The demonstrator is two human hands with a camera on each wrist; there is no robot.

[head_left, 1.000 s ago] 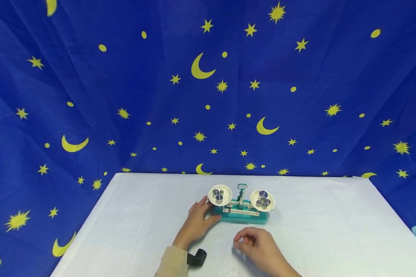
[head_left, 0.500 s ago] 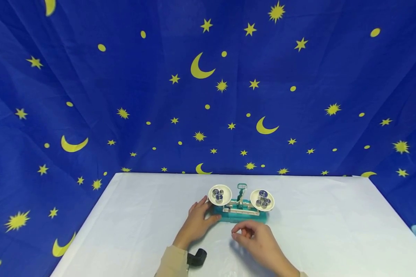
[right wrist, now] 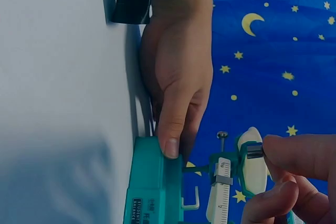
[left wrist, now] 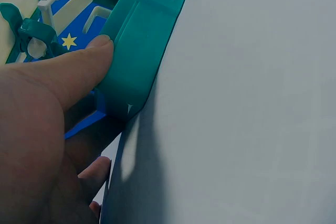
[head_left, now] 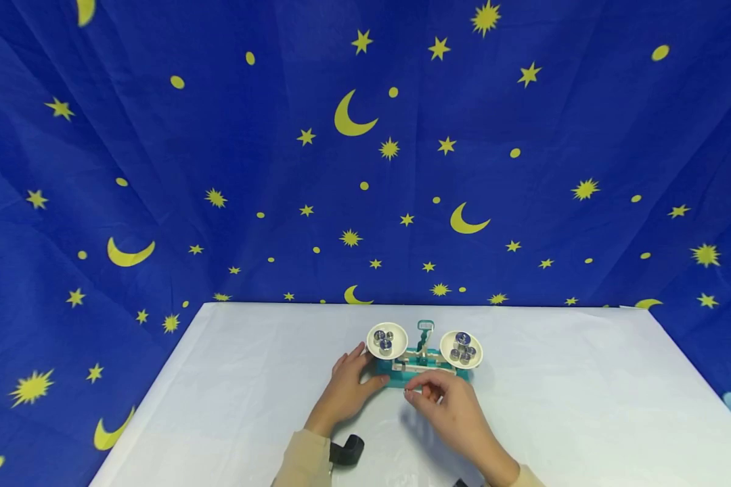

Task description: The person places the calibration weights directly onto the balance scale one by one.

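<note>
A green balance scale [head_left: 423, 362] stands on the white table, its two white pans raised. Three metal weights [head_left: 385, 346] sit in the left pan [head_left: 373, 328] and several more weights [head_left: 463, 339] in the right pan [head_left: 476, 362]. My left hand [head_left: 344, 396] grips the left end of the base; in the left wrist view its thumb [left wrist: 89, 66] lies on the green base [left wrist: 139, 51]. My right hand [head_left: 453, 409] pinches a small silver weight [right wrist: 255, 150] in front of the scale. In the head view the fingertips mostly hide that weight.
A black wrist device [head_left: 348, 451] is on the left forearm. White tabletop [head_left: 579, 406] stretches to both sides of the scale. Behind it hangs a blue cloth [head_left: 268, 169] with yellow stars and moons.
My right hand has moved forward and slightly left, up to the front of the scale's base, with the small weight in its fingertips. The left hand has stayed in place.
</note>
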